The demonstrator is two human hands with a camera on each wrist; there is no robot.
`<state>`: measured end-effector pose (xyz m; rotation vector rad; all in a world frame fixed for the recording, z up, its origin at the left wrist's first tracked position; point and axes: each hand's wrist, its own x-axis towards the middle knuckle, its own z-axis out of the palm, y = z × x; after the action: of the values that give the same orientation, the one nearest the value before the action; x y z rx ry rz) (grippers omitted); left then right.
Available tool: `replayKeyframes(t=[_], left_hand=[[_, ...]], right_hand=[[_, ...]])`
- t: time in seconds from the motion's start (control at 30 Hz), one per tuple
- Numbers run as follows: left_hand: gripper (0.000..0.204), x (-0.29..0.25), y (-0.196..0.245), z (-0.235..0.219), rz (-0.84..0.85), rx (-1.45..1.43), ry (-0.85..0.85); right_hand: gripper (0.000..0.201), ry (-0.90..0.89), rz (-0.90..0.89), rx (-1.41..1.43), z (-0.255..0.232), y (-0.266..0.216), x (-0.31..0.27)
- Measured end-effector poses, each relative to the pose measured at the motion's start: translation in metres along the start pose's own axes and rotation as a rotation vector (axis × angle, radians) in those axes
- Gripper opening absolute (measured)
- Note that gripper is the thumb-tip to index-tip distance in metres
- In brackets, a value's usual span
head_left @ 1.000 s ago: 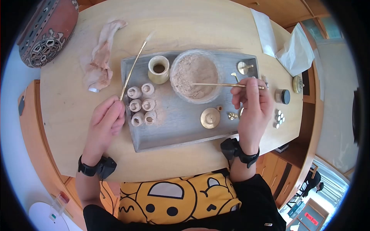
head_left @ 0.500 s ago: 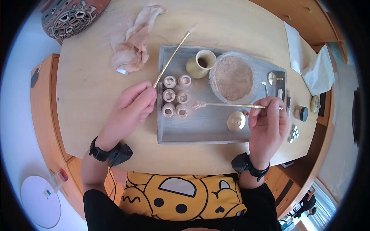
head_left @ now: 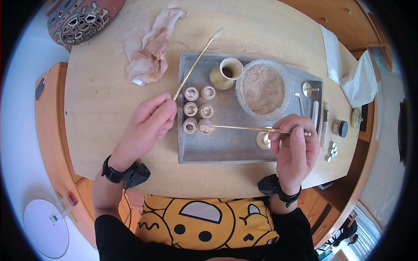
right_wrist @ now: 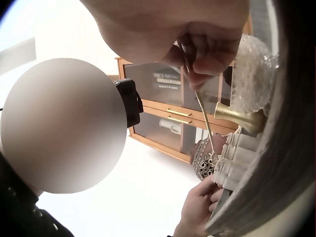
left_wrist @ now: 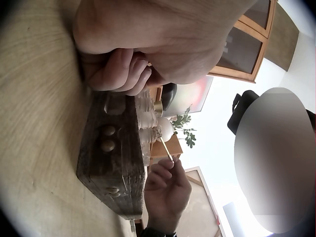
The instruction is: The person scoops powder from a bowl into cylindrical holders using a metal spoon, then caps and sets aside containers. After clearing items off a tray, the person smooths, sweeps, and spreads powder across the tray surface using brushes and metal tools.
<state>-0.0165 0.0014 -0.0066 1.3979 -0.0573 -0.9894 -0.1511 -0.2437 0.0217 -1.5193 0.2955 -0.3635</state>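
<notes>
The left hand (head_left: pixel 150 124), fingers curled, grips a brush (head_left: pixel 193 70) at the left edge of a tray (head_left: pixel 226 150). On it stand six small jars (head_left: pixel 190 109), a vase (head_left: pixel 220 79) and a powder-filled bowl (head_left: pixel 264 117). The right hand (head_left: pixel 296 150) pinches a thin stick (head_left: pixel 244 128), its tip at the closest right-hand jar.

left hand (left_wrist: pixel 153 44) large at top, fingers curled, inside of grip hidden. below it, dark tray (left_wrist: pixel 126 165) side with round studs, on pale wood table (left_wrist: pixel 39 138). small jars (left_wrist: pixel 146 119) in tray. beyond, right hand (left_wrist: pixel 165 192) pinches thin gold stick (left_wrist: pixel 167 149), tip near jars. green plant (left_wrist: pixel 183 124) behind.
</notes>
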Motion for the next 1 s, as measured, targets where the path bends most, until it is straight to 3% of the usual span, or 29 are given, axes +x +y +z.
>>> replayKeyframes(t=[0.13,0.2,0.27,0.33,0.4,0.5,0.6,0.83,1.0], left_hand=[[0.028,-0.001,0.001,0.001,0.001,-0.007,0.000],[0.028,0.000,0.001,0.001,0.006,-0.004,-0.004],[0.028,0.000,0.001,0.000,0.011,0.000,-0.010],[0.027,0.000,-0.001,-0.001,0.004,-0.005,-0.010],[0.027,0.000,-0.001,0.000,0.001,-0.003,-0.005],[0.027,-0.001,0.000,0.000,0.002,0.007,0.006],[0.027,-0.001,0.003,0.003,-0.005,0.039,0.024],[0.027,-0.002,0.004,0.006,-0.002,0.046,0.055],[0.026,-0.002,0.004,0.005,-0.008,0.042,0.036]], right_hand=[[0.025,-0.001,-0.113,0.045,-0.008,0.000,0.006],[0.025,0.343,-0.139,0.011,-0.010,-0.003,0.011],[0.025,0.361,-0.194,-0.070,-0.023,0.002,0.016],[0.026,0.490,-0.161,-0.331,-0.026,0.004,0.019],[0.027,0.472,-0.142,-0.410,-0.024,0.003,0.019],[0.026,0.348,-0.030,-0.299,-0.023,0.004,0.019],[0.026,0.366,0.074,-0.141,-0.024,0.002,0.022],[0.026,0.420,0.103,0.015,-0.032,0.007,0.022],[0.025,0.281,0.124,0.151,-0.022,0.003,0.015]])
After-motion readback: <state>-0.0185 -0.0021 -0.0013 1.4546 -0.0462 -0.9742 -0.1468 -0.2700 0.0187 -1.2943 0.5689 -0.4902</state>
